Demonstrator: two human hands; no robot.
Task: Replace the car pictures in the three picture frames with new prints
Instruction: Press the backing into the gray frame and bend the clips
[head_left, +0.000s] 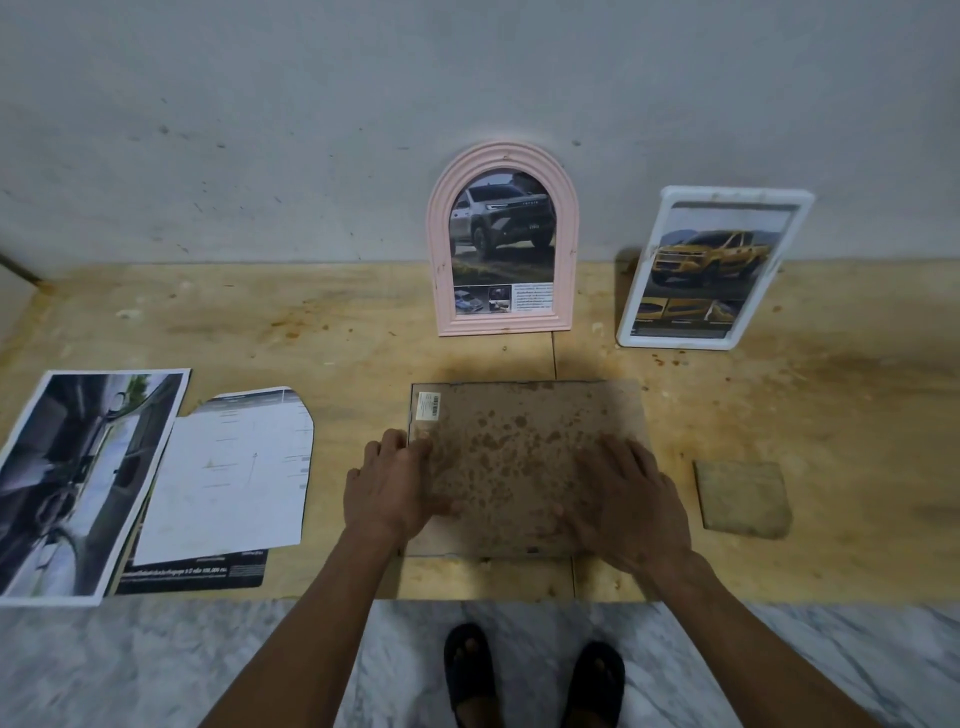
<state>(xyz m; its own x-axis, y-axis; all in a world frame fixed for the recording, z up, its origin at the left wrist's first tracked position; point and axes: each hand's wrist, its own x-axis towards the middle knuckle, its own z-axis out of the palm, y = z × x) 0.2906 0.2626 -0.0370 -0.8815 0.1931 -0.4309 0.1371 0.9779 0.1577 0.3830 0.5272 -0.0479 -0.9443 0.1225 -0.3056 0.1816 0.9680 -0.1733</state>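
Note:
A picture frame (524, 415) lies face down in the middle of the wooden table, its stained brown backboard up, a barcode sticker at its far left corner. My left hand (389, 483) rests on the frame's left edge, fingertips at the rim. My right hand (631, 504) lies flat on the backboard's right half, fingers spread. A pink arched frame (503, 239) with a grey truck picture leans on the wall. To its right leans a white rectangular frame (714, 267) with a yellow pickup picture. Loose car prints (88, 483) and a cut white sheet (234, 473) lie at the left.
A folded beige cloth (743, 499) lies right of the face-down frame. The wooden table (337, 332) stands against a grey wall. Below its front edge is a marble floor (156, 665) and my feet in dark sandals (470, 670).

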